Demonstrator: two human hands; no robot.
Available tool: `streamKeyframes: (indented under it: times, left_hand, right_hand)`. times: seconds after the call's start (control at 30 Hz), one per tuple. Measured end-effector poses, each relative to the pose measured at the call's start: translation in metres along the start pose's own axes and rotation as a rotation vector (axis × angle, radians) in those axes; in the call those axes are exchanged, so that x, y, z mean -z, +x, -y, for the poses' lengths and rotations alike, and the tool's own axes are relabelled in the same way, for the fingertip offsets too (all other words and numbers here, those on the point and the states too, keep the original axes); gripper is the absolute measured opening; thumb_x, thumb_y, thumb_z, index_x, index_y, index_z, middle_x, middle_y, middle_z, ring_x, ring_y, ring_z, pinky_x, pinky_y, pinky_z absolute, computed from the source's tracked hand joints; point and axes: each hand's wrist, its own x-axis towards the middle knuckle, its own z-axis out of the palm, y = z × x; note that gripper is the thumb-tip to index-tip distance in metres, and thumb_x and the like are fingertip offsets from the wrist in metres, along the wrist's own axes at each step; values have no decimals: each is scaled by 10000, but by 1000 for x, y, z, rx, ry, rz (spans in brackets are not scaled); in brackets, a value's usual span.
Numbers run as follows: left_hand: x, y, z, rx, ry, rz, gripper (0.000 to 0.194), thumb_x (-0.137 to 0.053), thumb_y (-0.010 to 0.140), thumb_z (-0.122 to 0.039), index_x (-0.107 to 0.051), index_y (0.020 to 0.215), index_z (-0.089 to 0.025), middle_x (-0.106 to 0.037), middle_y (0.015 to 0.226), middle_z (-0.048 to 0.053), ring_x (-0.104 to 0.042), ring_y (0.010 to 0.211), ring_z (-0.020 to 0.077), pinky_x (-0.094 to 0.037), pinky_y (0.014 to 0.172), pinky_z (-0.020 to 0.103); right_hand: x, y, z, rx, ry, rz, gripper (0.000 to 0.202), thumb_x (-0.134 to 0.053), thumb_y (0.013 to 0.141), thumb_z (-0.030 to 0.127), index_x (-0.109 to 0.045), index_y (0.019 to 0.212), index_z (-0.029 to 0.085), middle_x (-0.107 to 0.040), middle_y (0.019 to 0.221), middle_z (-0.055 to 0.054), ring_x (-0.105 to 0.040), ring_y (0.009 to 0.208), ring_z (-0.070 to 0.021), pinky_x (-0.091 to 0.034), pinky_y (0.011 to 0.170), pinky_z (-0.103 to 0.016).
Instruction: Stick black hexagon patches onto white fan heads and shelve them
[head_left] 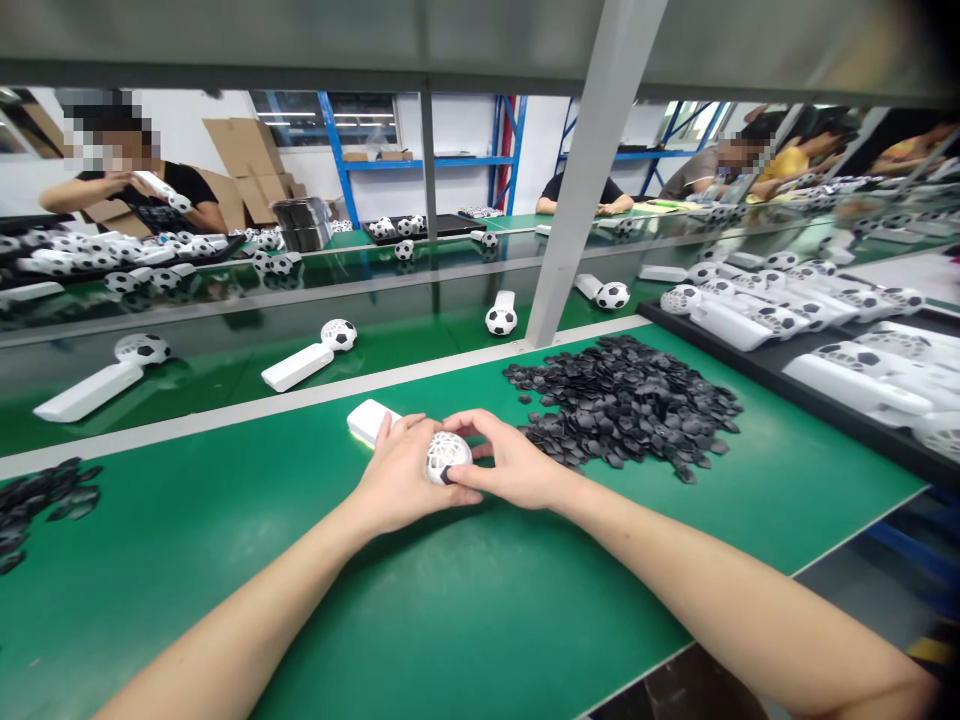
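Observation:
A white handheld fan (448, 452) with a football-shaped, open-grille head lies across the green bench in front of me. My left hand (401, 470) is wrapped over it where handle and head meet, with the white handle sticking out beyond the fingers. From the other side, my right hand (499, 460) curls round the ball-shaped head. Its thumb presses at a black five-sided piece (446, 475) on the ball's lower side. The undersides of the fan and some fingertips are hidden. Close to my right hand lies a heap of loose black pieces (630, 400).
A smaller pile of black pieces (49, 500) sits at left. At right a black tray (750, 375) holds several fans. Beyond the bench, a conveyor belt (420, 350) carries spaced-out fans. A slanted metal post (585, 180) rises ahead, under an overhead shelf. Several co-workers sit across.

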Motion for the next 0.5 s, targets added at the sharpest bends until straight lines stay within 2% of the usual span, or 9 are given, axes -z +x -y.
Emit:
streamKeyframes:
  times: [0.1, 0.2, 0.33, 0.5]
  left_hand:
    - [6, -1, 0, -35, -10, 49, 774, -640, 534, -661, -494, 1122, -180, -480, 1149, 134, -289, 1206, 349, -166, 1010, 536]
    - [13, -2, 0, -87, -37, 97, 669, -622, 610, -605, -515, 1122, -188, -515, 1104, 107, -377, 1113, 325, -247, 971, 504]
    - [13, 1, 1, -47, -60, 66, 616, -657, 610, -541, -541, 1108, -196, -550, 1046, 84, -437, 996, 293, -345, 885, 441]
    - [11, 1, -1, -48, -37, 14, 585, -673, 600, -500, -560, 1073, -176, -565, 1012, 85, -464, 961, 291, -397, 831, 415]
  right_hand:
    - [-1, 1, -1, -11, 33, -8, 446, -645, 697, 205, -460, 1103, 188, -462, 1149, -71, -494, 1032, -184, -472, 840, -349]
    - [-2, 1, -2, -11, 60, -22, 450, -661, 679, 193, -465, 1084, 197, -459, 1143, -65, -486, 1046, -190, -469, 847, -361]
    - [-3, 1, -4, -31, 116, -27, 458, -686, 653, 187, -468, 1056, 196, -466, 1124, -63, -479, 1062, -193, -479, 835, -351]
    - [-10, 0, -7, -12, 127, -89, 498, -717, 615, 183, -468, 1047, 188, -453, 1124, -67, -474, 1062, -194, -487, 814, -334]
